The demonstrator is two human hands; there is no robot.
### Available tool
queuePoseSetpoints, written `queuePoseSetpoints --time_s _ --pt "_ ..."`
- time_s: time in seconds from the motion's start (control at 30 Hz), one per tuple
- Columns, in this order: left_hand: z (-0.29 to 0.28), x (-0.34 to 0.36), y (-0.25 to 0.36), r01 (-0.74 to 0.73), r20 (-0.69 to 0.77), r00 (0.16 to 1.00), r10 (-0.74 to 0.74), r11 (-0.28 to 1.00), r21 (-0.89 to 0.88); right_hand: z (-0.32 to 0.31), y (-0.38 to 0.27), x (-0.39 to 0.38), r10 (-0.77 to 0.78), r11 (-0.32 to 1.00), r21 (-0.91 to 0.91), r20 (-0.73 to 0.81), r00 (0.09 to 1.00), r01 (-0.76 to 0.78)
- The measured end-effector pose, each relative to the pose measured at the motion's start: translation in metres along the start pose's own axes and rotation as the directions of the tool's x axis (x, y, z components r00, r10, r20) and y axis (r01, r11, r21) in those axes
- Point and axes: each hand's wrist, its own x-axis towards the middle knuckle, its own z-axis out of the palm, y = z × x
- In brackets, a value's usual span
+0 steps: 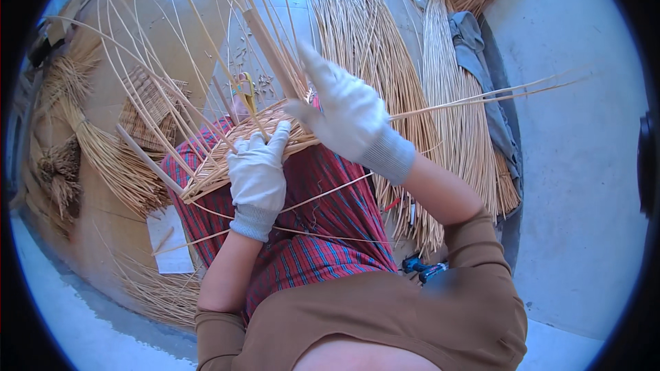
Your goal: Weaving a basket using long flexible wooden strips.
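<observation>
On my lap, over a red and blue striped cloth (pixel 330 213), rests a partly woven wicker basket (pixel 213 163) with long thin stakes rising from it. My left hand (pixel 258 175), in a white knitted glove, grips its near woven edge, fingers over the weave. Also gloved, my right hand (pixel 347 106) is raised at the basket's right end beside a thick upright stick (pixel 269 51). Its fingers are stretched out and the thumb stands apart. Long willow strands (pixel 474 101) run out to the right from behind that hand. A yellow curved item (pixel 247 89) stands at the weave; its kind is unclear.
Bundles of long willow rods (pixel 371 48) and paler rods (pixel 447 89) lie at the right. More bundles (pixel 103 144) and a woven panel (pixel 152 106) are at the left. A blue and black power tool (pixel 426 269) sits near my right side, a white sheet (pixel 170 240) at the left.
</observation>
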Motion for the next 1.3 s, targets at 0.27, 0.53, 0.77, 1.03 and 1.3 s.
queuePoseSetpoints --time_s 0.27,0.53,0.77,1.03,1.3 --pt "-0.016 0.001 0.016 -0.18 -0.11 0.976 0.187 0.981 0.076 0.003 0.021 -0.03 -0.352 0.84 -0.303 0.328 0.877 0.45" --pt "-0.018 0.001 0.009 -0.227 -0.092 0.971 0.22 0.97 -0.083 0.004 0.039 -0.039 -0.407 0.861 -0.164 0.348 0.845 0.482" --pt "-0.044 0.026 0.011 0.528 0.522 0.849 -0.089 0.208 -0.823 -0.025 0.025 -0.009 -0.24 0.871 -0.155 0.695 0.678 0.467" --pt "-0.026 0.017 0.005 0.367 0.386 0.922 0.017 0.27 -0.89 -0.044 0.079 0.016 -0.255 0.964 0.253 0.795 0.551 0.08" --pt "-0.023 0.015 0.021 0.317 0.32 0.945 -0.073 0.454 -0.833 0.059 0.107 0.06 -0.348 0.919 0.342 0.465 0.815 0.197"
